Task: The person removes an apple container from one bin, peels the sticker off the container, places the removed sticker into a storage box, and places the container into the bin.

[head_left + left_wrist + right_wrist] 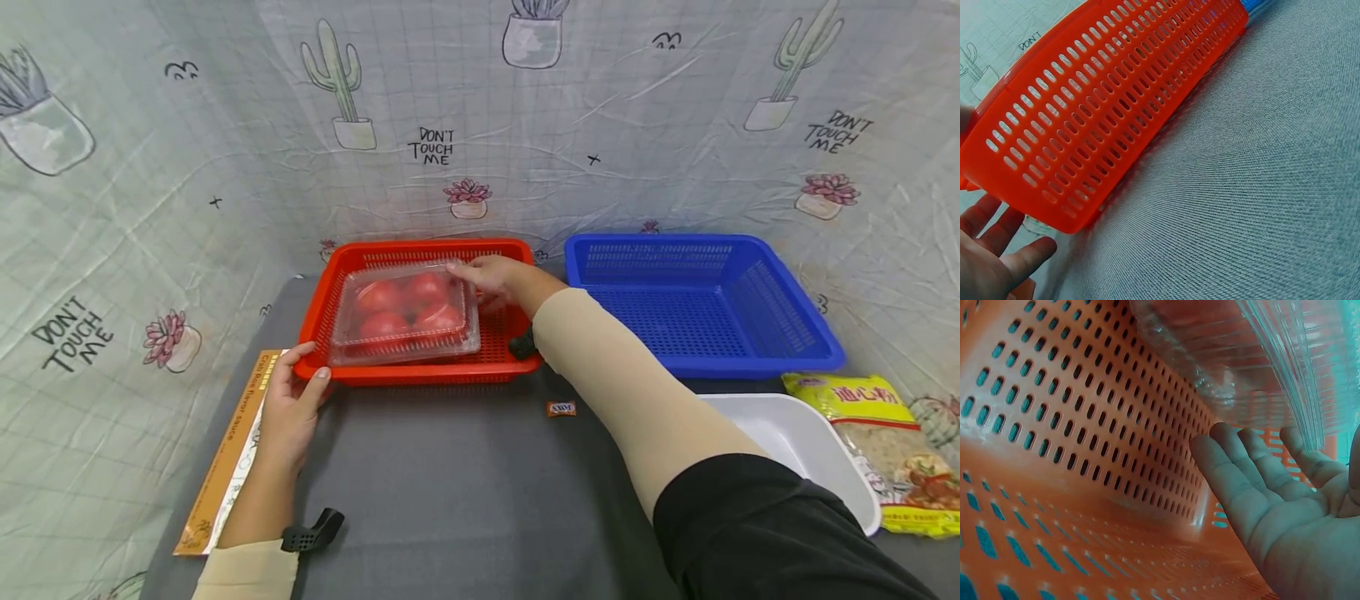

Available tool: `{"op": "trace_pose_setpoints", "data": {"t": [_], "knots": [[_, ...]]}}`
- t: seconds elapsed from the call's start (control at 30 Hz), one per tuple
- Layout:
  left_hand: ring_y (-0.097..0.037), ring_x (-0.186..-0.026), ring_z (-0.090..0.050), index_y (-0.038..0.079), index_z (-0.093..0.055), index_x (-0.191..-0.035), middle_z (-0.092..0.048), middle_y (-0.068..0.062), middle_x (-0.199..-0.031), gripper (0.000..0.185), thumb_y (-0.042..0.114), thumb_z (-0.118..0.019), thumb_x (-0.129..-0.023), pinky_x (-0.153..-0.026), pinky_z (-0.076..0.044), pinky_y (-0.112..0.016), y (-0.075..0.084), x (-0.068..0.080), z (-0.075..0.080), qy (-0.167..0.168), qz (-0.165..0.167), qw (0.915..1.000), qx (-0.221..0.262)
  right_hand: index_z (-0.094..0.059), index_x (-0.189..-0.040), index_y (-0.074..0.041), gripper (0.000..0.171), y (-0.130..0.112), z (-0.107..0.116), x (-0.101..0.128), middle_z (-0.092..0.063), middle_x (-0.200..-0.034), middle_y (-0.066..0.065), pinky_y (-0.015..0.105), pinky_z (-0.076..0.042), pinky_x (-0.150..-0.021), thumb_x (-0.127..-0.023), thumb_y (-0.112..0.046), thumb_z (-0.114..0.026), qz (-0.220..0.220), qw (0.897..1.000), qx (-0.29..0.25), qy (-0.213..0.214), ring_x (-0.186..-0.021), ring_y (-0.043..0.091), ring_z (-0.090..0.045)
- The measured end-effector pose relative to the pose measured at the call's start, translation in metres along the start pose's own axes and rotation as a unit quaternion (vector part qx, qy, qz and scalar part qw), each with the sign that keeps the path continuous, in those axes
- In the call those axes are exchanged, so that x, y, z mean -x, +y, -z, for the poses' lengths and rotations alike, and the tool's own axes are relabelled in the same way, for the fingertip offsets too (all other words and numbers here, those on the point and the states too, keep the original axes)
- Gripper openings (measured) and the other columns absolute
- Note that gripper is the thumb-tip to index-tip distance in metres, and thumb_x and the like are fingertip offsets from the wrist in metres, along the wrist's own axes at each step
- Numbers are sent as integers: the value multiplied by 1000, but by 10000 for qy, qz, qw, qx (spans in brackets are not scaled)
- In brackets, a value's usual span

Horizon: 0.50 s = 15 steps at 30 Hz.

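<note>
A clear plastic container of tomatoes [408,307] sits inside a red basket [420,377], at an angle to its walls. My right hand [498,279] pinches the container's right edge, with the thumb on top of the lid. In the right wrist view, the fingers [1229,469] reach below the container's rim [1294,394], inside the basket. My left hand [292,408] holds the basket's near left corner. The left wrist view shows its fingers [1004,230] at that corner and the thumb pointing along the outside, apart from the wall.
A blue basket [705,367] stands right of the red one. Before it are a white tray [780,425] and a yellow-topped food packet [885,450]. A small orange wrapped candy [561,408] lies on the grey table [450,500]. A flat orange sauce package [232,450] lies beside my left arm.
</note>
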State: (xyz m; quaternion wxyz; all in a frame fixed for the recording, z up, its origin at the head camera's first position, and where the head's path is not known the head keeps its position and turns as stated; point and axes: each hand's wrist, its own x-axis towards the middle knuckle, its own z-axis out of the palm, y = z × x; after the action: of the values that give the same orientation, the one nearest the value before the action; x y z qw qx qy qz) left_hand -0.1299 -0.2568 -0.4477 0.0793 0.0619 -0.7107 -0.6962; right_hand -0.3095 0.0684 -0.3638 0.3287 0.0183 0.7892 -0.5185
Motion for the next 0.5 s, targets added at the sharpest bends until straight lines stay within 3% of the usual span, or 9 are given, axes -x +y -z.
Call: {"op": "trace_pose_setpoints", "data": {"t": [0.23,0.5], "knots": [[-23,-135,-48,15,-47,-156,-41,-2,-160,53,11,-65,-107,-98,-53,-21,-1,1,1,10,44,10000,-52,-42,-162,-9,80,0,-4,0,-54,-150,16,51,-52,-109,-102,-57,-65,-216,9980,591,-6,-131,37,-61],[-23,-138,-47,15,-46,-157,-41,-2,-161,53,11,-64,-107,-98,-53,-19,-3,2,2,-37,-57,9999,-143,-46,-161,-9,79,1,-4,-1,-52,-153,16,52,-54,-106,-102,-58,-65,-195,9974,688,93,-127,38,-64]]}}
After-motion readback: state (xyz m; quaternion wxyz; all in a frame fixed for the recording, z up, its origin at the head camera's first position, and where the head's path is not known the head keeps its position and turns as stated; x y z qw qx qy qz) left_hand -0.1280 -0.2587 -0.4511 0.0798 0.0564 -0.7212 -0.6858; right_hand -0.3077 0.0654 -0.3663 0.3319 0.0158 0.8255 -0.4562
